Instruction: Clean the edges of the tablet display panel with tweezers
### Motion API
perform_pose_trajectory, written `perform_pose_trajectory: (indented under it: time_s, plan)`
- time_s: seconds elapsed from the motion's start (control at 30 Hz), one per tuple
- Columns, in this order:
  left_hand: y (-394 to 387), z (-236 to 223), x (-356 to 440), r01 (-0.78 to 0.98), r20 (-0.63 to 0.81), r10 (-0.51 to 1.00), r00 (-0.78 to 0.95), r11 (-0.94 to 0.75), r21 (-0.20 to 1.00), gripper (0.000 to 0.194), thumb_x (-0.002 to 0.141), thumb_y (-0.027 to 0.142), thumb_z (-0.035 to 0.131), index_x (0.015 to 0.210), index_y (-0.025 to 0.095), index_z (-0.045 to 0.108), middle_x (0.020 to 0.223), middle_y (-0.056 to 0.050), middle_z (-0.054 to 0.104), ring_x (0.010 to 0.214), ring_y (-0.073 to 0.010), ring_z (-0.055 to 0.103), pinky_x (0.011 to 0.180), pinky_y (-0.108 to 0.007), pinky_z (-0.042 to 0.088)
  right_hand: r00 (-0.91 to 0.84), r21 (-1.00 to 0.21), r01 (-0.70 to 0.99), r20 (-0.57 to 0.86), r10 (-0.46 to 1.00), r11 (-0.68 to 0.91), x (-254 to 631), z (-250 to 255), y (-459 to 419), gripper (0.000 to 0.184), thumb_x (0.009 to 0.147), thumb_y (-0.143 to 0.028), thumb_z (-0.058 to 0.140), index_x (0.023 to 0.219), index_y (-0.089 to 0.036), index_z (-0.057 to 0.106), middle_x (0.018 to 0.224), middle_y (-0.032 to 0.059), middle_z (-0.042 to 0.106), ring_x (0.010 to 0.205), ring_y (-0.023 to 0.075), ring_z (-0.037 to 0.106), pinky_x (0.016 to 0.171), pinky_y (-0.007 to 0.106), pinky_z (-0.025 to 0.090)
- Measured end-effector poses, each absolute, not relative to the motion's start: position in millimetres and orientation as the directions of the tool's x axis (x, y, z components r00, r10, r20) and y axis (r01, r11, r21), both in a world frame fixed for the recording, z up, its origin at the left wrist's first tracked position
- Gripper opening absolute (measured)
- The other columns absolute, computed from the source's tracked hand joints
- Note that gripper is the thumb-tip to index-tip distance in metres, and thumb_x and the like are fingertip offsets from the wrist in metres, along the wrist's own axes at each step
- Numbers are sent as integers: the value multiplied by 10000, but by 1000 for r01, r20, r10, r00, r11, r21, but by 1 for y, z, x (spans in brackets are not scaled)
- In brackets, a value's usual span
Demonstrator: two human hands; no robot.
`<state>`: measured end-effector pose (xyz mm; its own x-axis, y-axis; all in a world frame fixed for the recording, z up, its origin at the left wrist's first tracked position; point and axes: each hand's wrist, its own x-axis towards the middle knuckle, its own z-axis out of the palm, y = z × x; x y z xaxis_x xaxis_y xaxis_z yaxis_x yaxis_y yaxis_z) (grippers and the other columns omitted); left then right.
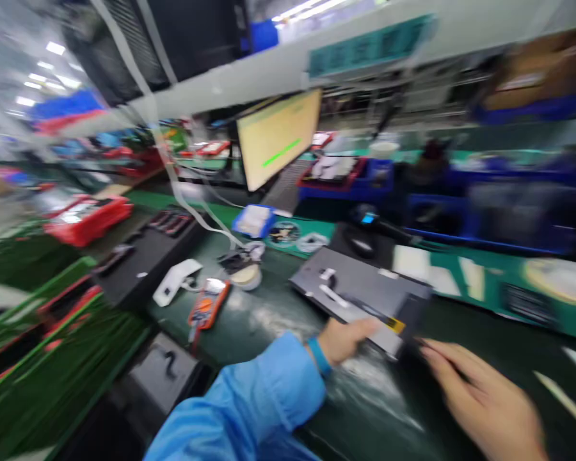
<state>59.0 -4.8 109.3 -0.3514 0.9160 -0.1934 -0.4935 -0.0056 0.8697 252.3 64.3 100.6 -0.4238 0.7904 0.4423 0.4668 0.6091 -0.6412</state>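
A flat grey rectangular panel (360,275) with a black strip, a yellow label (394,325) and small white pieces on its face is held tilted above the bench. My left hand (345,339) grips its near edge, thumb on top, with a blue band (319,356) at the wrist. At the panel's right corner my right hand (480,390) is closed in a pinch on something dark and thin. Motion blur hides what that is and whether it is joined to the panel.
An orange multimeter (208,304), a round pot (246,276) and a white part (175,282) lie to the left. Behind stand a lit monitor (279,139), a mouse (359,241) and blue bins (436,214). Green crates (72,326) flank the bench's left side.
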Motion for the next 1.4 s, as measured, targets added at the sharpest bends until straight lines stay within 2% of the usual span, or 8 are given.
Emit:
perform_pose_trajectory:
  time_s: [0.07, 0.2, 0.4, 0.67, 0.87, 1.1, 1.27, 1.4]
  plan:
    - [-5, 103, 59, -505, -257, 898, -356, 47, 862, 531, 589, 560, 885, 872, 131, 752, 942, -89, 755, 943, -259, 690, 1009, -421, 508, -434, -678, 407, 447, 782, 612, 250, 109, 61, 371, 948, -522, 571, 851, -235, 785, 829, 75, 788, 719, 231, 753, 679, 309, 622]
    - [7, 72, 53, -525, -222, 884, -411, -30, 851, 395, 669, 433, 874, 909, 145, 747, 953, -48, 752, 933, -227, 682, 962, -360, 519, -408, -789, 337, 369, 835, 513, 241, 110, 65, 201, 921, -371, 670, 976, -195, 749, 754, 44, 760, 620, 179, 718, 589, 256, 583]
    - [8, 59, 53, -521, -147, 895, -422, -106, 847, 346, 739, 406, 842, 968, 164, 751, 1019, -27, 733, 972, -192, 661, 959, -308, 512, -468, -722, 304, 455, 757, 622, 244, 118, 65, 145, 967, -247, 619, 962, -203, 757, 815, 44, 727, 718, 166, 686, 652, 260, 534]
    - [9, 63, 53, -528, -128, 890, -438, -140, 838, 371, 732, 403, 858, 1006, 172, 765, 972, -20, 721, 965, -194, 657, 972, -328, 509, -418, -836, 261, 353, 837, 483, 243, 107, 63, 128, 907, -261, 705, 1009, -189, 730, 746, 14, 722, 622, 150, 682, 588, 235, 531]
    - [8, 64, 52, -530, -115, 901, -418, -139, 837, 335, 754, 400, 848, 992, 176, 771, 1015, -18, 721, 1003, -183, 646, 989, -307, 492, -478, -732, 267, 465, 745, 627, 245, 117, 64, 157, 977, -224, 602, 953, -205, 756, 815, 38, 725, 723, 159, 688, 666, 255, 537]
    - [9, 63, 53, -525, -124, 908, -401, -116, 843, 352, 761, 428, 836, 972, 154, 770, 979, -28, 735, 899, -166, 646, 893, -280, 522, -427, -836, 261, 348, 835, 482, 244, 107, 62, 127, 911, -272, 699, 1008, -200, 737, 761, 21, 727, 629, 155, 681, 594, 241, 540]
    - [8, 68, 54, -534, -116, 914, -390, -122, 837, 348, 759, 418, 837, 972, 154, 760, 993, -34, 741, 908, -168, 660, 898, -278, 528, -495, -744, 270, 437, 751, 611, 245, 115, 64, 162, 977, -233, 602, 978, -222, 763, 837, 41, 736, 745, 168, 697, 687, 263, 546]
    - [8, 70, 54, -492, -118, 905, -410, -110, 864, 367, 745, 427, 832, 963, 144, 750, 977, -50, 739, 898, -189, 666, 896, -306, 534, -478, -788, 262, 395, 784, 557, 245, 110, 64, 158, 977, -253, 606, 1030, -216, 750, 792, 30, 730, 690, 160, 696, 647, 255, 544]
